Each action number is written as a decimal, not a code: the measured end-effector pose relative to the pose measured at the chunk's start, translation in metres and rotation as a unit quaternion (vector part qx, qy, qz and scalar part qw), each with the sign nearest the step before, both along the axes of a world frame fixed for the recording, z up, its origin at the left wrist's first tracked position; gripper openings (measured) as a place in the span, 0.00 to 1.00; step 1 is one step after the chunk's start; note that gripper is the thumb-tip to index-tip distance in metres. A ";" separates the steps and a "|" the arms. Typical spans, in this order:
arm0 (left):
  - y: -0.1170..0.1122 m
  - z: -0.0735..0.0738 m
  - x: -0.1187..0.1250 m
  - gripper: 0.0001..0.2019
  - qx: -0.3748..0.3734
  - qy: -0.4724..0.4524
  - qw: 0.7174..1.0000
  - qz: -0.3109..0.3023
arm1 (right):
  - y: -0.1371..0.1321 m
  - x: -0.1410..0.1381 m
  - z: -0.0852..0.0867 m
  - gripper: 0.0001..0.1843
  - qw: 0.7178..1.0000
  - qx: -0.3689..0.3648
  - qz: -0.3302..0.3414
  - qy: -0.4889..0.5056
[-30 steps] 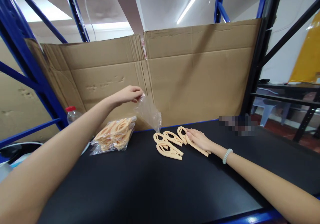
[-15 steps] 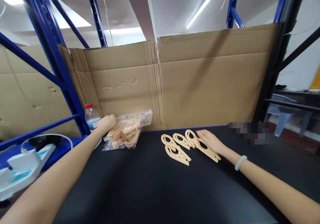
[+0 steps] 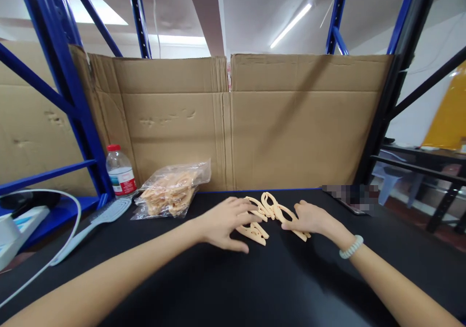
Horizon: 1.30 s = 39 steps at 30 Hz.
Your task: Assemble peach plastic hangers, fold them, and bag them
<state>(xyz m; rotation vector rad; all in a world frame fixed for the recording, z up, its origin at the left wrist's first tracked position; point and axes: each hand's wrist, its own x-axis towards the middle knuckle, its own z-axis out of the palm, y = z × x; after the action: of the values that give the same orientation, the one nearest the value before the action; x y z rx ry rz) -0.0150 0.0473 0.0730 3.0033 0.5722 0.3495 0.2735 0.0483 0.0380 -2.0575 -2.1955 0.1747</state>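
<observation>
At frame centre, my left hand [image 3: 225,222] lies spread, fingers open, over the pale orange plastic clips [image 3: 267,210] on the black worktop [image 3: 218,288], hiding some. My right hand [image 3: 309,218] rests flat on others, gripping nothing. The clear water bottle's red label [image 3: 124,185] is unreadable.

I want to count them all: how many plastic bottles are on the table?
1. The bottle with the red cap stands at the far left, beside the blue rack post and left of the clear bag.
</observation>
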 end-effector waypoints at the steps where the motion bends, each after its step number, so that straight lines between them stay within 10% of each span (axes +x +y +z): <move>1: 0.003 -0.014 0.010 0.34 -0.002 0.006 1.000 -0.018 | 0.000 -0.001 -0.001 0.27 1.000 -0.010 0.006 0.005; 6: 0.047 -0.055 0.040 0.37 -0.001 0.015 0.999 0.030 | 0.016 0.000 -0.013 0.19 0.995 0.005 0.068 0.067; 18: 0.097 -0.068 0.079 0.30 0.001 -0.144 0.973 0.182 | 0.052 0.051 -0.021 0.32 0.952 0.164 0.030 0.255; 25: 0.051 -0.045 0.050 0.23 -0.100 -0.282 0.931 0.211 | 0.021 0.009 -0.008 0.31 0.918 0.060 0.190 0.344; 30: -0.002 -0.044 0.032 0.27 -0.234 -0.266 0.918 0.175 | -0.020 -0.041 -0.004 0.30 0.888 0.141 0.281 0.335; 35: -0.024 -0.058 0.028 0.13 -0.277 -0.296 0.890 0.208 | -0.037 -0.061 -0.009 0.39 0.883 0.101 0.236 0.393; 39: -0.024 -0.063 0.024 0.14 -0.336 -0.414 0.812 0.236 | -0.026 -0.056 -0.018 0.26 0.896 0.009 0.167 0.411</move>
<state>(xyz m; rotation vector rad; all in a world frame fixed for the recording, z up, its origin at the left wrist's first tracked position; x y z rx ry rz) 0.0091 0.0231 0.0102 1.7436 1.0253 1.1132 0.2174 0.0227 0.0201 -1.2019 -1.9141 0.8696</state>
